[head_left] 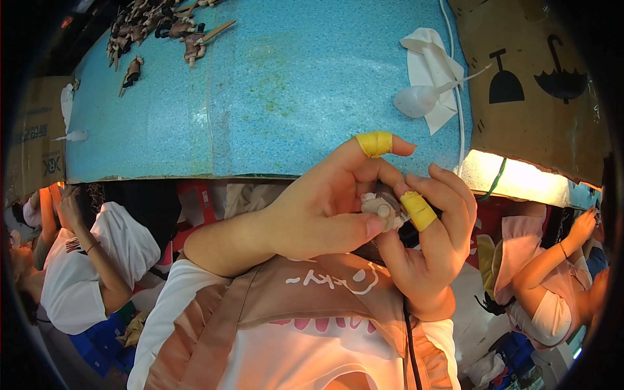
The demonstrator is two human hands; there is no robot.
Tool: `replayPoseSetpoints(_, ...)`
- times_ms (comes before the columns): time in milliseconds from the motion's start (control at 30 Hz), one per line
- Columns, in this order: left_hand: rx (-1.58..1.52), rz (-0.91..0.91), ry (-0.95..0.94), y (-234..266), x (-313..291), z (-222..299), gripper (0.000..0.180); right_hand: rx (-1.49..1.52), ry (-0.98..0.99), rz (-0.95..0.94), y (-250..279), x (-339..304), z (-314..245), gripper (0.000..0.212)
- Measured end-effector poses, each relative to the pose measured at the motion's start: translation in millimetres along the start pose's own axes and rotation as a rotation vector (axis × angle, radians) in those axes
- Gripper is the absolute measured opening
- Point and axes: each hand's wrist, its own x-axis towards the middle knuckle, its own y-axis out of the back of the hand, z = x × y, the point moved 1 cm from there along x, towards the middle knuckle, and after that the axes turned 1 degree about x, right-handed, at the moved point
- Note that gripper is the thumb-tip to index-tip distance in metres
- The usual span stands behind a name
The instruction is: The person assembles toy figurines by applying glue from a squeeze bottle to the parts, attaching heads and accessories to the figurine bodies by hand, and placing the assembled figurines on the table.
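Close in front of my chest, both hands meet around a small beige-and-brown figurine (383, 207). My left hand (318, 218) grips it with the thumb pressed against its near side, while the index finger with yellow tape stretches out above. My right hand (432, 253) closes on the same piece from the right, its taped index finger touching it. Fingers cover part of the figurine, so its full shape is hidden.
Across the blue tabletop (286, 123), several small brown figurines (153, 29) lie heaped at far left. A white squeeze bottle (416, 101) with a thin nozzle rests on white paper (434, 58), beside a white cable (460, 123). Cardboard (530, 123) stands right. People sit on both sides.
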Motion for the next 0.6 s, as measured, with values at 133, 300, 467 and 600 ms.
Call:
replayPoseSetpoints(133, -0.024, 0.007, 0.041, -0.1, 0.3, 3.0, 0.073, -0.048, 0.03, 0.019, -1.8, -1.5, -1.9, 0.037)
replayPoseSetpoints(300, -0.03, 0.003, 0.039, 1.6, 0.2, 1.6, 0.071, -0.065, 0.055, 0.016, -2.3, -0.8, -2.0, 0.036)
replayPoseSetpoints(467, -0.023, -0.06, -0.024, 5.3, 2.6, 3.4, 0.056, -0.083, 0.072, 0.01, -3.8, 3.8, -2.1, 0.033)
replayPoseSetpoints(600, 0.022, 0.007, -0.056, 5.6, -2.3, 6.7, 0.055, -0.046, 0.099, -0.064, -1.2, 8.8, -4.1, 0.037)
